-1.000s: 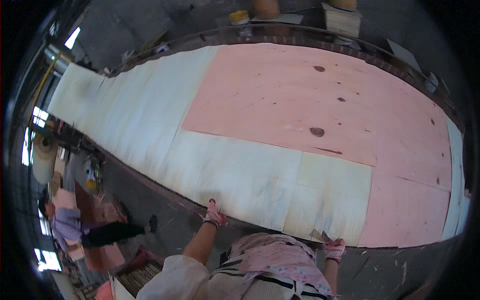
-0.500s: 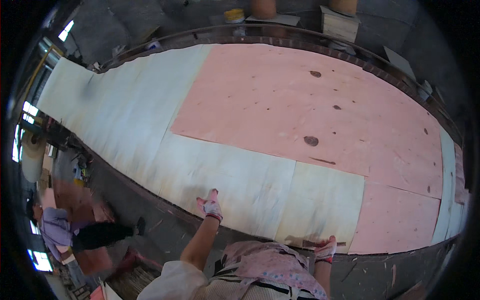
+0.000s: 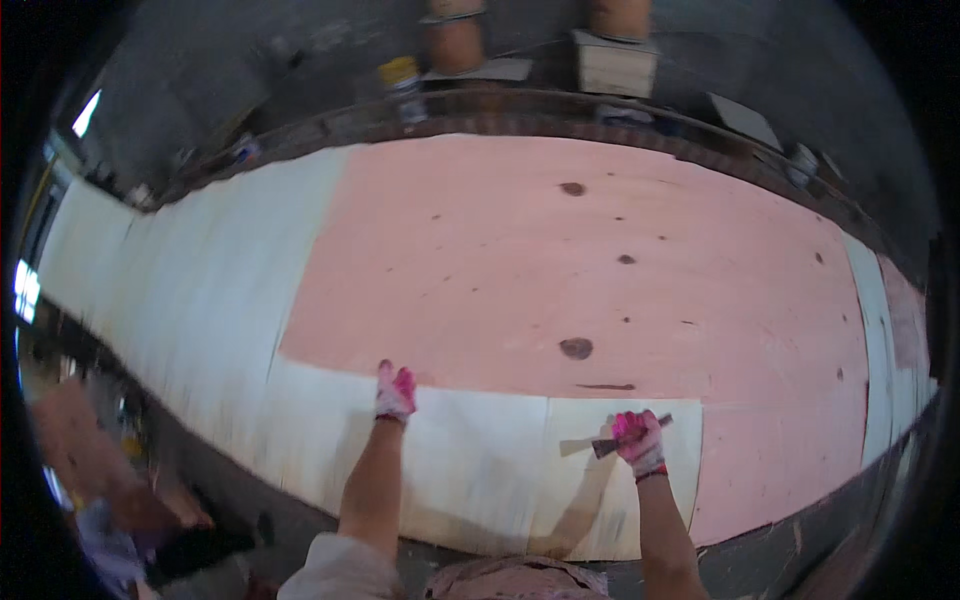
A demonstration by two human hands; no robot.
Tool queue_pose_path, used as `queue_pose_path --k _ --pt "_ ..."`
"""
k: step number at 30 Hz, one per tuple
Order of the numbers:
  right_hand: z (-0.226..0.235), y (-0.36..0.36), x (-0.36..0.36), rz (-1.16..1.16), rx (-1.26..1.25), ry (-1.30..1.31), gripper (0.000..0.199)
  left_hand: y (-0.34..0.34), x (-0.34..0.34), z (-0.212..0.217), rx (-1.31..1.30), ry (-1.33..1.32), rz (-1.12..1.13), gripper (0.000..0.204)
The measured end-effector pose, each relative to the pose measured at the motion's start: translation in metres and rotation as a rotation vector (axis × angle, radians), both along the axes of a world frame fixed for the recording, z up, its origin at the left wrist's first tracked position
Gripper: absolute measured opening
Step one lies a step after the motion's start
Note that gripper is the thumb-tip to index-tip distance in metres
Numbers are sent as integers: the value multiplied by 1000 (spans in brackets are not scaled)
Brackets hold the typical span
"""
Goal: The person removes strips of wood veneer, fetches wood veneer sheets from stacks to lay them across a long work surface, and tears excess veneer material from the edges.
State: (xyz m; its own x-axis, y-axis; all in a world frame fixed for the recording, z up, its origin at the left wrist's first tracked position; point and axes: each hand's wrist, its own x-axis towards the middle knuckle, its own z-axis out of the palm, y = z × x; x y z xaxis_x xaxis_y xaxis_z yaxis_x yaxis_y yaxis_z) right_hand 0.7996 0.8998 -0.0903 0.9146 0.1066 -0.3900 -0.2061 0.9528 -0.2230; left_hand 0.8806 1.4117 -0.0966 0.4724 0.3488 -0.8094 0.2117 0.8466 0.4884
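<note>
My left hand [image 3: 396, 392], in a white and pink glove, hovers at the near edge of a large pink wood veneer sheet [image 3: 480, 270]. Its fingers are apart and hold nothing. My right hand [image 3: 640, 444], gloved the same way, is closed round a dark, flat, strip-like tool [image 3: 604, 448], which sticks out on both sides of the fist. It is above a cream veneer piece [image 3: 650, 510], close to the pink sheet's near edge. A long pale sheet [image 3: 460, 430] lies under my left forearm. Dark knots and a thin dark slit mark the pink sheet.
A smaller pink piece [image 3: 770, 470] and a narrow pale strip [image 3: 868, 320] lie on the right. Beyond the far edge stand a yellow-topped bucket [image 3: 400, 75], brown drums [image 3: 455, 45] and a pale box [image 3: 615, 65]. A co-worker [image 3: 110, 540] is at lower left, blurred.
Both hands have moved forward, away from my body, toward the pink sheet's near edge. The tool has stayed in my right hand. The whole view has shifted with my head.
</note>
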Motion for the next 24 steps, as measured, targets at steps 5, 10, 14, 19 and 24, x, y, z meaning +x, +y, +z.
queue_pose_path --k 5,10,14,19,24 --pt "-25 -37 56 -114 -98 434 23 29 12 37 163 257 -671 65" --pt "18 -18 61 -48 -111 449 15 56 9 28 -63 92 -380 52" --pt "-9 -38 50 229 -471 639 19 97 42 36 459 170 -980 41" --pt "21 -18 53 24 -324 627 26 50 67 111 898 -86 -490 28" --pt "13 -1 54 -156 -295 389 4 30 24 157 925 -311 -171 19"
